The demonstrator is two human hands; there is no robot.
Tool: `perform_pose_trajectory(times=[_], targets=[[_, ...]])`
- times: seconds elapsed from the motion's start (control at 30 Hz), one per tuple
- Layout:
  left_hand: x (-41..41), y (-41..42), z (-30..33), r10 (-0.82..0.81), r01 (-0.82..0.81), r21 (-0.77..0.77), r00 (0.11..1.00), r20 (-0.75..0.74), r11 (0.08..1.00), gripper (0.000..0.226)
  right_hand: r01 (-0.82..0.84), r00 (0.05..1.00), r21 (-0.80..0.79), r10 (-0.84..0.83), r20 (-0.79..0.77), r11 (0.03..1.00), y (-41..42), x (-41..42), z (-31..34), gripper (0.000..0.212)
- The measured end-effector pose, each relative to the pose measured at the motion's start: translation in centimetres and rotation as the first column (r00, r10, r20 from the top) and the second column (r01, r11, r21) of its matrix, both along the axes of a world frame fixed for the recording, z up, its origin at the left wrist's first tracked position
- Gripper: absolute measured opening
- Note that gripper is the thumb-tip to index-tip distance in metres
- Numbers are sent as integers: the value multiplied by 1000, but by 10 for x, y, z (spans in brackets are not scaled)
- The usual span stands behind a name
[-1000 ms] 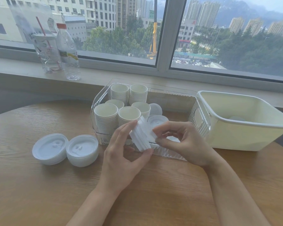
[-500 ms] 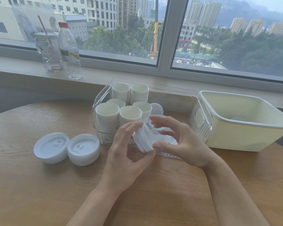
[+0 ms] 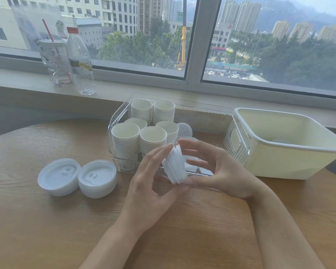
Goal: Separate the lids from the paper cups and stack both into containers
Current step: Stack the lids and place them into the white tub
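Note:
My left hand (image 3: 150,183) holds a small stack of white lids (image 3: 174,166) on edge, thumb below and fingers on the left side. My right hand (image 3: 218,168) cups the stack from the right, thumb under it and fingers spread above. Both hands hover at the near wall of a clear ribbed bin (image 3: 235,144). Inside the bin stand several stacks of white paper cups (image 3: 125,139), with a few loose lids (image 3: 184,129) behind my hands. Two more stacks of lids (image 3: 59,176) rest on the wooden table (image 3: 47,230) to the left.
A cream plastic tub (image 3: 279,158) sits right of the clear bin, with something pale at its bottom. On the window sill at back left stand a clear cup with a red straw (image 3: 55,63) and a water bottle (image 3: 81,61).
My right hand opened from a pinch on the lid stack to a spread cup around it. The stack tilted and rose slightly. My left hand kept its hold.

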State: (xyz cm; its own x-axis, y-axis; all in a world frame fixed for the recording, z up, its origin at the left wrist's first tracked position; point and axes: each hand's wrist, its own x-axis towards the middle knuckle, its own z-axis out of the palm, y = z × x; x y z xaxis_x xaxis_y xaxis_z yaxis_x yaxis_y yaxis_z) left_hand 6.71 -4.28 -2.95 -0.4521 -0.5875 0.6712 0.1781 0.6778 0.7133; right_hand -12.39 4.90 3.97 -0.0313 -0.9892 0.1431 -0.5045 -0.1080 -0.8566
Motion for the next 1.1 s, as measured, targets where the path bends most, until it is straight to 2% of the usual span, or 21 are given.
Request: perform_pose_trajectory(times=[0.23, 0.57, 0.67, 0.77, 0.93, 1.1], targets=[[0, -1, -4, -3, 3, -18, 999, 35, 1000, 84, 37, 997, -2, -37, -63, 999, 3, -5, 2, 77], [-1, -1, -1, 51, -42, -101, 995, 82, 994, 75, 66, 997, 28, -64, -46, 997, -5, 1, -5, 75], [1, -5, -4, 94, -87, -87, 992, 80, 992, 70, 136, 980, -2, -134, -149, 991, -6, 3, -8, 79], [1, -10, -9, 156, -155, -40, 987, 41, 987, 69, 247, 915, 43, -218, -340, 968, -7, 1, -11, 83], [0, -12, -13, 185, -185, -30, 983, 15, 982, 69, 248, 831, 174, -117, -544, 953, -12, -4, -25, 58], [0, -11, -12, 204, -204, -29, 978, 29, 979, 72, 256, 885, 132, -178, -430, 958, -10, -7, -21, 37]])
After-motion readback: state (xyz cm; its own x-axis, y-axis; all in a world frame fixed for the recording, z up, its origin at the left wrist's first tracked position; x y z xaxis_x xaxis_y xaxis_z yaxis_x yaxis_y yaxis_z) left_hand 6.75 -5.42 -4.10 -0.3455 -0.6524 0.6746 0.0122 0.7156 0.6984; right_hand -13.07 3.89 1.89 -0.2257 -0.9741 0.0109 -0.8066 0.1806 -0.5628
